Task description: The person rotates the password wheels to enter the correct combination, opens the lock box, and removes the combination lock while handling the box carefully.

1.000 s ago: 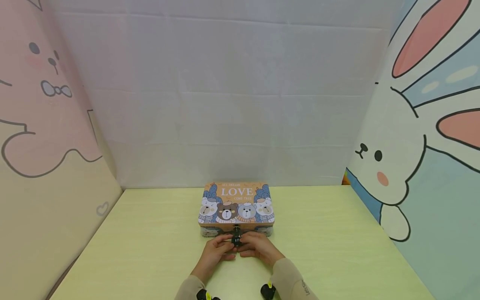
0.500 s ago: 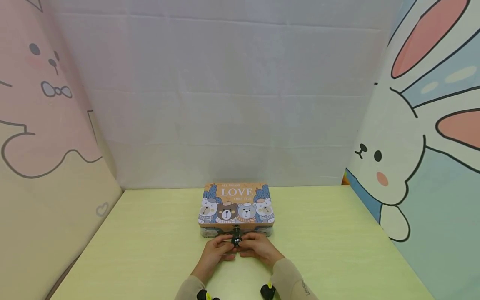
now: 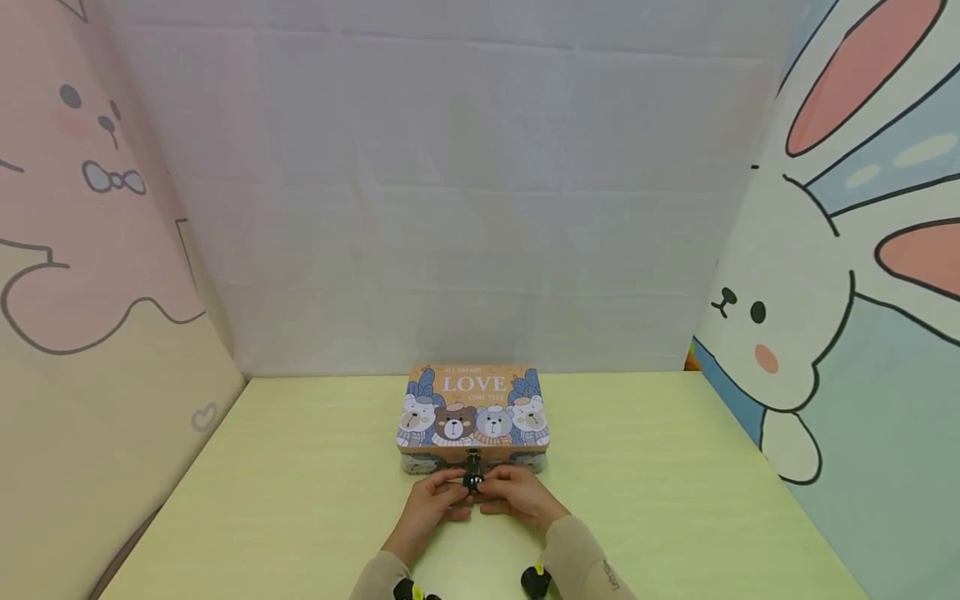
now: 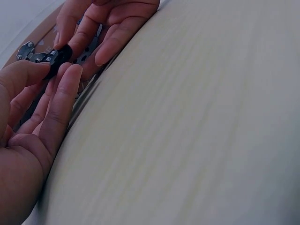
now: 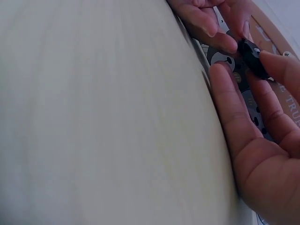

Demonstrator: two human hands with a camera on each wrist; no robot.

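Observation:
A small black combination padlock (image 3: 472, 482) with number dials hangs at the front clasp of a tin box (image 3: 474, 383) printed with bears and the word LOVE. My left hand (image 3: 427, 510) pinches the padlock from the left between thumb and fingers. From the right, my right hand (image 3: 519, 493) pinches its other side. In the left wrist view the dials of the padlock (image 4: 57, 61) show between the two hands, beside the metal clasp (image 4: 27, 51). The padlock's dark body (image 5: 251, 57) sits between the fingertips in the right wrist view. The box lid is down.
The box stands on a pale yellow table (image 3: 300, 467), toward its back edge. A white cloth (image 3: 465, 208) hangs behind. Printed panels with a pink animal (image 3: 90, 233) and a rabbit (image 3: 795, 333) flank the table.
Both hands stay at the padlock in the same place. The padlock's face looks slightly turned between the fingers since a second ago; the box has not moved.

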